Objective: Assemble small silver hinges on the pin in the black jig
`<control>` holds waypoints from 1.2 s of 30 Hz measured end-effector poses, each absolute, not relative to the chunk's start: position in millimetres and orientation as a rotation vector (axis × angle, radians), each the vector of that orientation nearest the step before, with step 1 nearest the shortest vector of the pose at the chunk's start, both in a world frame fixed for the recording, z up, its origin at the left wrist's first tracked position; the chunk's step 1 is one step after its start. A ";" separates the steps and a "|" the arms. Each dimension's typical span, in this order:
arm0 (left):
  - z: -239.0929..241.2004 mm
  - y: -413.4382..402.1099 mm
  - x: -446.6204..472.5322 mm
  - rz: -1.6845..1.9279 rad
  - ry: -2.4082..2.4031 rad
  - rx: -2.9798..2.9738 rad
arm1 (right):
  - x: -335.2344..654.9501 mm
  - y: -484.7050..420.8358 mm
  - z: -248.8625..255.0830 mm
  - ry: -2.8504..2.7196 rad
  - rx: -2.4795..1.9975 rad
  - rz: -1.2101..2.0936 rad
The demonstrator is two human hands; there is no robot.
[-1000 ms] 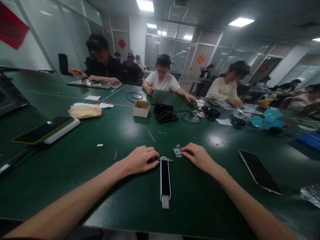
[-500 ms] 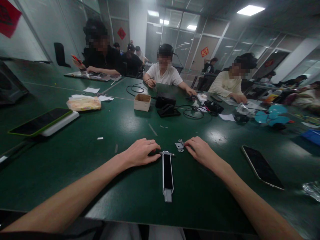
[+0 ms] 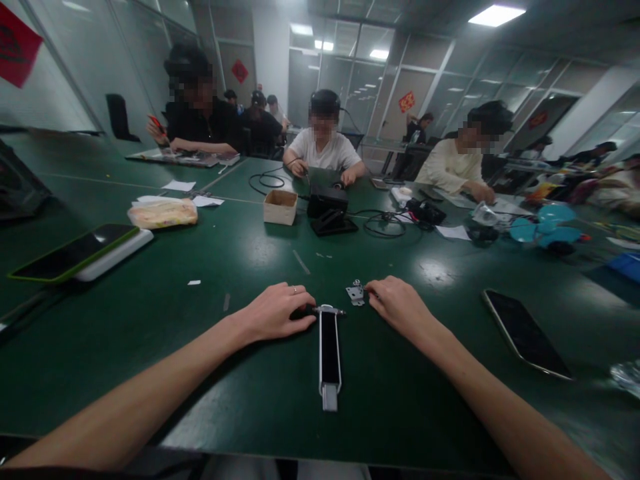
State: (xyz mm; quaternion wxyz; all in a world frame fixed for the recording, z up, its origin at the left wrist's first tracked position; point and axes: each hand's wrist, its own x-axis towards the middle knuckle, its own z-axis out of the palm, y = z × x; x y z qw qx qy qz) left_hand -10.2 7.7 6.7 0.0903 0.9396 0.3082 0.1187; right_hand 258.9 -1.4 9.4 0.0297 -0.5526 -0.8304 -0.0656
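A long narrow device (image 3: 329, 350) with a black face, a white frame and a pale tab at its near end lies flat in front of me. A thin metal crossbar (image 3: 336, 311) sits across its far end. My left hand (image 3: 277, 310) rests on the table, thumb and forefinger closed around the crossbar's left end. Right of the device's far end lies a small silver metal bracket (image 3: 355, 295) with holes. My right hand (image 3: 397, 301) is beside it, fingertips pinched together at its right edge. Whatever is between those fingertips is too small to make out.
A dark phone (image 3: 525, 333) lies right of my right arm. Farther left are a green-edged phone (image 3: 75, 253) and a plastic-wrapped packet (image 3: 164, 213). A small box (image 3: 280, 207) and a black stand (image 3: 334, 223) with cables are ahead. Co-workers sit across the table.
The view has shifted slightly. My right fingertips have drawn closer together near the bracket; my left hand stays at the crossbar. The co-worker opposite has pulled one hand inward.
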 end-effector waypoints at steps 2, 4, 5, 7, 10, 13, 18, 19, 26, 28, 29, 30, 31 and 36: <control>6.2 7.7 -10.7 0.356 0.919 2.789 | 259.0 -1.6 8.9 -2.543 -1.709 -0.203; 6.0 7.5 -11.5 0.371 0.923 2.790 | 260.9 -1.1 7.4 -2.532 -1.679 -0.199; 6.3 7.3 -11.9 0.386 0.922 2.791 | 262.2 -0.6 6.4 -2.529 -1.653 -0.194; 7.6 6.8 -12.8 0.436 0.918 2.792 | 264.7 0.5 3.9 -2.529 -1.590 -0.180; 10.2 6.4 -13.7 0.523 0.935 2.776 | 266.3 2.0 0.6 -2.524 -1.510 -0.157; 11.0 6.8 -14.3 0.573 0.963 2.765 | 265.7 2.0 0.4 -2.482 -1.440 -0.153; 9.1 5.1 -13.3 0.727 0.942 2.770 | 260.1 -4.0 5.5 -2.243 -1.336 0.009; 8.7 3.8 -12.3 0.777 0.931 2.772 | 257.4 -6.2 6.0 -2.164 -1.317 0.090; 2.9 -9.5 2.5 1.062 0.786 2.811 | 221.2 -27.4 2.1 -1.706 -1.001 0.878; -0.3 -11.4 7.1 1.104 0.741 2.820 | 210.7 -33.7 1.6 -1.616 -0.914 1.054; -1.8 -11.9 9.0 1.118 0.729 2.821 | 206.6 -36.4 1.5 -1.583 -0.883 1.122; -3.1 -12.2 10.6 1.136 0.724 2.820 | 203.3 -38.7 1.2 -1.557 -0.863 1.174; -4.1 -12.3 11.9 1.156 0.723 2.818 | 200.8 -40.5 0.9 -1.538 -0.852 1.211; -4.3 -11.5 14.1 1.311 0.659 2.800 | 196.9 -44.6 0.0 -1.493 -0.846 1.241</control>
